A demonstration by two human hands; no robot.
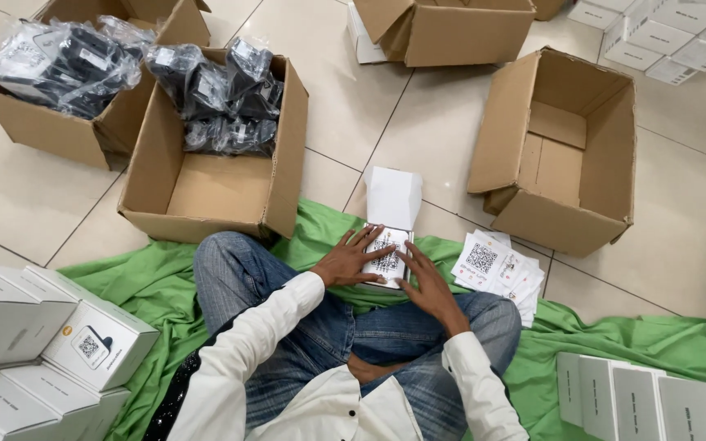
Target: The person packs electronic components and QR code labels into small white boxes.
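A small white box with its lid flap up rests on the green cloth in front of my crossed legs. A printed card with a square code pattern lies across the box's opening. My left hand lies flat on the card's left side, fingers spread. Fingers of my right hand press the card's right edge. Neither hand grips anything.
A fanned stack of similar cards lies just right of the box. An empty cardboard box is far right. Two cartons hold black items in plastic bags. White boxes are stacked at left and lower right.
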